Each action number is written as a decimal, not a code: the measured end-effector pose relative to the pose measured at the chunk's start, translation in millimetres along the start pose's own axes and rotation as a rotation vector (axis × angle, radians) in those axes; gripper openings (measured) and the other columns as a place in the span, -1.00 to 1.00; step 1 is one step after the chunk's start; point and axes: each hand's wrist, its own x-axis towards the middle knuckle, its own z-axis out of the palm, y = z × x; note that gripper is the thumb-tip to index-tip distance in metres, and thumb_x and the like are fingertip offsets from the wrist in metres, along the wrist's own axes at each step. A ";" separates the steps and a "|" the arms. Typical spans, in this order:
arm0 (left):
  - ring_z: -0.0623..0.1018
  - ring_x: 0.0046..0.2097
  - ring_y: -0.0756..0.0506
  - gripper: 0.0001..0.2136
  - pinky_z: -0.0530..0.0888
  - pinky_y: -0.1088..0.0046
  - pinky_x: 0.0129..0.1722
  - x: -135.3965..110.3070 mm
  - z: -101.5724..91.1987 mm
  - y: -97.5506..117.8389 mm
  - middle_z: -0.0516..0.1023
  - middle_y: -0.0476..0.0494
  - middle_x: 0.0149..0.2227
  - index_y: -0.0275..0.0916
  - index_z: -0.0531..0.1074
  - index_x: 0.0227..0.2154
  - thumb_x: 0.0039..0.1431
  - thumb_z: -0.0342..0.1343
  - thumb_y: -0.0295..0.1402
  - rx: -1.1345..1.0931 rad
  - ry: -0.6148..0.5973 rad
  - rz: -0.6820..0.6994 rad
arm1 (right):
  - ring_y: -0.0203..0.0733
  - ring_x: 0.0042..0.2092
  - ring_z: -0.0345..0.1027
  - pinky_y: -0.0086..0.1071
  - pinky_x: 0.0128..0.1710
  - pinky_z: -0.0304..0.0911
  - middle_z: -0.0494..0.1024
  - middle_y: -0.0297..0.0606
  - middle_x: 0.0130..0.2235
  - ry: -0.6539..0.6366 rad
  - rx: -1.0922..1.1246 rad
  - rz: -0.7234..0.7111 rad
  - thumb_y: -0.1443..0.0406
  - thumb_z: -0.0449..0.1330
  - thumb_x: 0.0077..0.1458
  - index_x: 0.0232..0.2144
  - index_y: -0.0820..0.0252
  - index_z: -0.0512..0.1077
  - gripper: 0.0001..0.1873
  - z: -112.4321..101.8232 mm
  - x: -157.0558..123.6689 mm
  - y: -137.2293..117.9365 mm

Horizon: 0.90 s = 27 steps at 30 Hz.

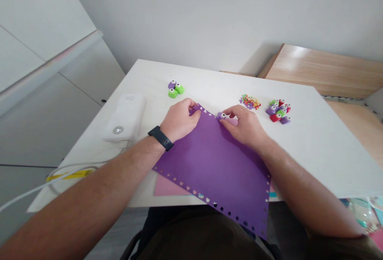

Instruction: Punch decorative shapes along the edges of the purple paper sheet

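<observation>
A sheet of purple paper [215, 164] lies slanted before me, with small shapes punched along its edges; its near corner hangs past the table edge. My left hand [182, 118] pinches the far left corner of the sheet between thumb and fingers. On the far edge, my right hand [243, 124] is closed on a small purple craft punch [220, 116] with a cartoon eye, which sits at the paper's border. Pink paper [169, 186] shows under the purple sheet.
Green and purple punches [176, 88] stand at the back left. Colourful paper bits [250, 102] are heaped right of centre, near a cluster of several punches [278, 111]. A white power bank-like device [127, 116], cables and a yellow object [70, 175] lie at left on the white table [314, 152].
</observation>
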 end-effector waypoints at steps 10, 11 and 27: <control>0.64 -0.18 -0.15 -0.84 0.48 0.35 -0.17 -1.2 1.6 -0.2 0.72 -0.08 -0.17 -0.16 0.59 -0.16 0.29 0.19 -0.26 0.011 0.010 -0.002 | 0.02 -0.05 0.53 -0.13 0.02 0.38 0.67 -0.16 -0.11 -0.042 0.008 -0.040 0.22 0.32 0.25 -0.16 0.06 0.56 -0.88 1.6 -2.1 -3.7; 0.64 -0.19 -0.15 -0.84 0.49 0.34 -0.17 -1.3 1.9 -0.1 0.72 -0.08 -0.18 -0.16 0.58 -0.16 0.29 0.19 -0.26 0.015 0.012 -0.003 | 0.02 -0.05 0.53 -0.13 0.02 0.38 0.67 -0.16 -0.11 -0.046 0.007 -0.041 0.23 0.32 0.24 -0.16 0.06 0.56 -0.88 1.5 -2.1 -3.8; 0.64 -0.16 -0.16 -0.83 0.50 0.34 -0.11 -4.7 4.2 2.1 0.72 -0.11 -0.15 -0.18 0.58 -0.14 0.30 0.18 -0.26 0.050 0.031 -0.002 | 0.02 -0.10 0.53 -0.10 -0.03 0.38 0.68 -0.19 -0.14 -0.074 -0.024 -0.009 0.21 0.32 0.24 -0.15 0.06 0.56 -0.86 2.9 -2.1 -4.4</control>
